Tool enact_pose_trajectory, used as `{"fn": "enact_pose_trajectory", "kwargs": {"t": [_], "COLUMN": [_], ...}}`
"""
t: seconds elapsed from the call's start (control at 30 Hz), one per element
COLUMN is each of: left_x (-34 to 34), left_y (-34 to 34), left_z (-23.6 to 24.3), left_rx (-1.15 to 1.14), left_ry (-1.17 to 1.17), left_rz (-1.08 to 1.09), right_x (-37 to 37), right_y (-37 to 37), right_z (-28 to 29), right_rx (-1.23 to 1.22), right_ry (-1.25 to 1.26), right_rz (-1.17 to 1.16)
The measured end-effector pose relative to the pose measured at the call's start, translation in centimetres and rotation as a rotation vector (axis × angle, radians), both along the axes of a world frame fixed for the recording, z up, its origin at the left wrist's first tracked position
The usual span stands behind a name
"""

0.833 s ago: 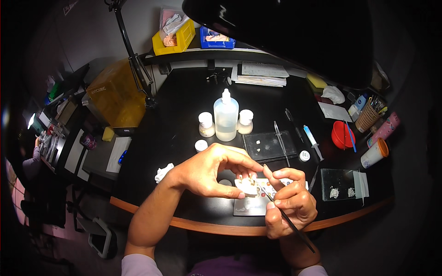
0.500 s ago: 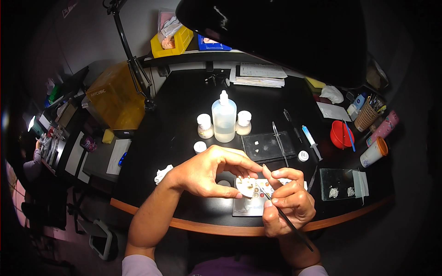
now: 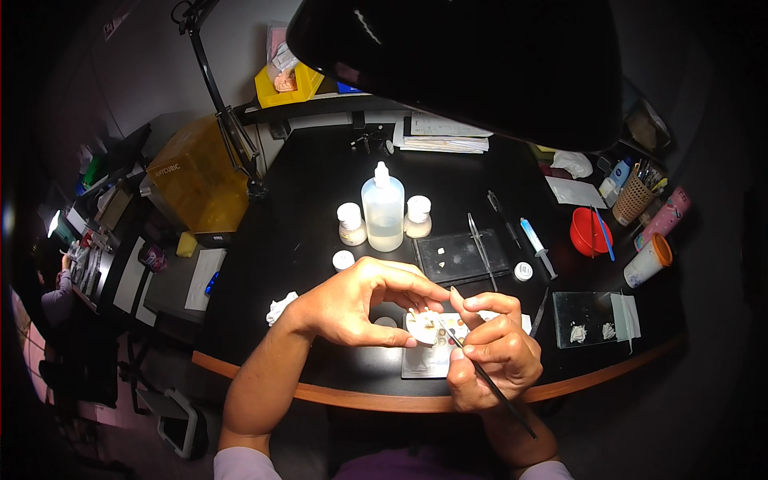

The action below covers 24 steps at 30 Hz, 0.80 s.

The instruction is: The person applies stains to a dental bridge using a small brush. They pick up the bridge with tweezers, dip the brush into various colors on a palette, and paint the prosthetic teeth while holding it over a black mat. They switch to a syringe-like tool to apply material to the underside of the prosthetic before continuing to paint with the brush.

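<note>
Barely any change from 0.8 s ago: both hands stay locked over the near edge of the bench [image 3: 264, 376], brush tip maybe shifted a hair. Left hand [image 3: 352, 308] is curled, thumb and fingertips pinching a small pale piece [image 3: 422, 326] just above a glass slab [image 3: 428, 360]. Right hand [image 3: 492, 356] is closed pen-style around a thin dark brush [image 3: 496, 392], tip touching the piece. Judging by this, work on the piece is mid-way; two more pale pieces sit in the clear tray [image 3: 588, 318] to the right, untouched.
</note>
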State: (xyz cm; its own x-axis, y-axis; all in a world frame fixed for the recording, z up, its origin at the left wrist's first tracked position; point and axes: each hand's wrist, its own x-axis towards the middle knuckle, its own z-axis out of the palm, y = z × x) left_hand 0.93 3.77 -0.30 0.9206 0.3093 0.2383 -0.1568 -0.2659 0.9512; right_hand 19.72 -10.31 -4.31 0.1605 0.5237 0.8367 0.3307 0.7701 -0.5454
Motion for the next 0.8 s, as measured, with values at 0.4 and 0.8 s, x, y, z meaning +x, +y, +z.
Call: {"fn": "enact_pose_trajectory", "kwargs": {"t": [0.4, 0.8], "left_x": [0.04, 0.03], "left_y": [-0.09, -0.07], "left_z": [0.09, 0.04], "left_rx": [0.0, 0.004], "left_ry": [-0.023, -0.025], "left_rz": [0.005, 0.008], "right_x": [0.09, 0.02], "right_y": [-0.42, -0.27], "right_z": [0.29, 0.19], "right_rx": [-0.004, -0.002], "right_ry": [0.019, -0.015], "right_rz": [0.035, 0.006]}}
